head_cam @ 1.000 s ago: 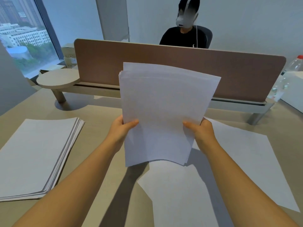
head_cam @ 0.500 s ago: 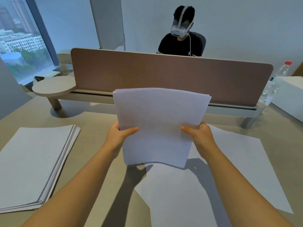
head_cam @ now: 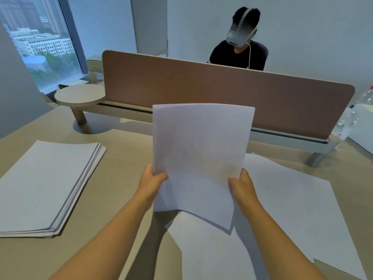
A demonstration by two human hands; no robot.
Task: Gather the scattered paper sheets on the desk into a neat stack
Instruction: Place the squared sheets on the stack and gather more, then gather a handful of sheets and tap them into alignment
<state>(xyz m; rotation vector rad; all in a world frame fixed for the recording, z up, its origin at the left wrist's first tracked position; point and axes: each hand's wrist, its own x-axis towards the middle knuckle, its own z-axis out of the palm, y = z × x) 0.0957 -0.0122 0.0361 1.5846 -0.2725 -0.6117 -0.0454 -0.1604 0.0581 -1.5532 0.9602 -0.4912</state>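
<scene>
**Inspector:** Report the held bundle of sheets (head_cam: 198,158).

**Assistant:** Upright, lifted off the surface (head_cam: 125,178), in front of the brown partition (head_cam: 222,91). Top edges nearly aligned; the lower right corner fans out.

**Inspector:** The hands?

**Assistant:** The left hand (head_cam: 150,183) grips the bundle's left edge, thumb across the front. The right hand (head_cam: 241,186) grips its right edge likewise. The fingers behind the paper are hidden.

**Inspector:** Other paper?

**Assistant:** A squared stack (head_cam: 46,186) lies flat, well to the left of the bundle. Loose sheets (head_cam: 292,209) lie below and to the right of the bundle, overlapping one another.

**Inspector:** Anything else?

**Assistant:** A seated person (head_cam: 239,54) wearing a headset is behind the partition. A plastic bottle (head_cam: 355,114) stands at the partition's right end.
</scene>
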